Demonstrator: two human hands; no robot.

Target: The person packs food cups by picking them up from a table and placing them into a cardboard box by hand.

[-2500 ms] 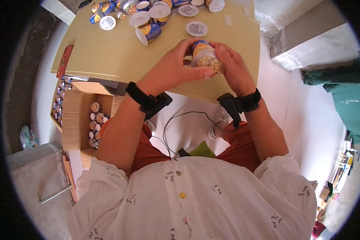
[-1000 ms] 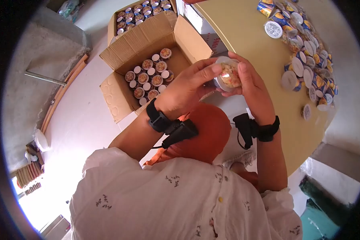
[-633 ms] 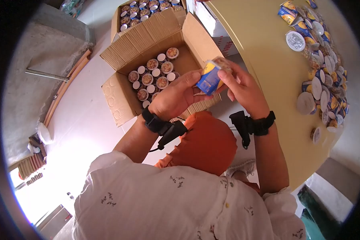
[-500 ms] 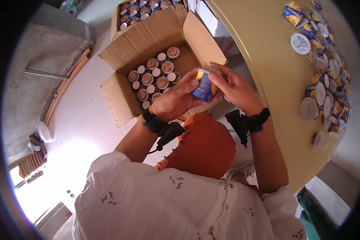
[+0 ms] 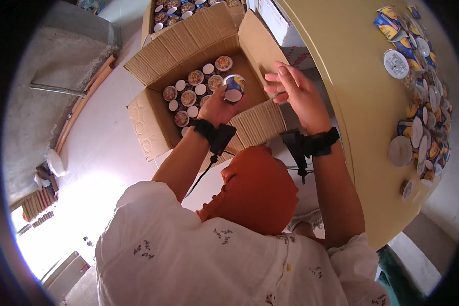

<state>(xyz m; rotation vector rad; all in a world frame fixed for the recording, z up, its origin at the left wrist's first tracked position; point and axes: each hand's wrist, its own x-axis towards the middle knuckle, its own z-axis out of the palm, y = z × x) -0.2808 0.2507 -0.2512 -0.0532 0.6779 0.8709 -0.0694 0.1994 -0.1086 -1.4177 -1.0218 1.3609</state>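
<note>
A small blue and yellow cup [image 5: 233,87], its white base turned toward me, is in my left hand [image 5: 219,108] over the open cardboard box [image 5: 260,118]. Inside the box stand several like cups [image 5: 188,97], some showing clear tops with bits of food, others white bases. My right hand [image 5: 305,98] is empty, fingers apart, by the right side of the box. A dark strap with a black device sits on each wrist.
A yellow-tan table [image 5: 362,127] runs along the right, with a pile of cups [image 5: 428,102] at its far edge. Behind stands another box of cups [image 5: 186,6], beside a white carton [image 5: 278,23]. My orange-clad knee [image 5: 260,188] is below the box.
Both hands were on the cup before. My left hand has carried it away over the box and its white base now shows; my right hand has let go and opened.
</note>
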